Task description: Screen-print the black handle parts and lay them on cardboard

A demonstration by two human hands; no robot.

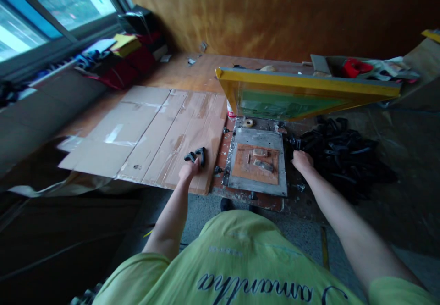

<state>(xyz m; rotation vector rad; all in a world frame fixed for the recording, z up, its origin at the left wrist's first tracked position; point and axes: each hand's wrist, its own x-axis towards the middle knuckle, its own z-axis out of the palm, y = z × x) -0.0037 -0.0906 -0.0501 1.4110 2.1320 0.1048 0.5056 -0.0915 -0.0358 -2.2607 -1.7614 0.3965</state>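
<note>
My left hand (189,169) is over the right part of the flattened cardboard, its fingers closed at two black curved, handle-like pieces (200,156). At least one of them seems to be in its grip. My right hand (303,160) is at the left edge of a heap of similar black pieces (343,153). Its fingers are curled, and what they hold is hard to make out against the dark heap. Between my hands lies a grey metal plate (252,135) bearing a brown board (240,167) with small worn blocks (264,165) on it.
A yellow-edged screen frame (309,85) stands tilted up behind the plate. A tape roll (248,123) and a red-and-white can (231,112) are under its left end. Flattened cardboard (151,130) covers the table's left; boxes (127,46) line the window. An open carton (321,64) is behind the frame.
</note>
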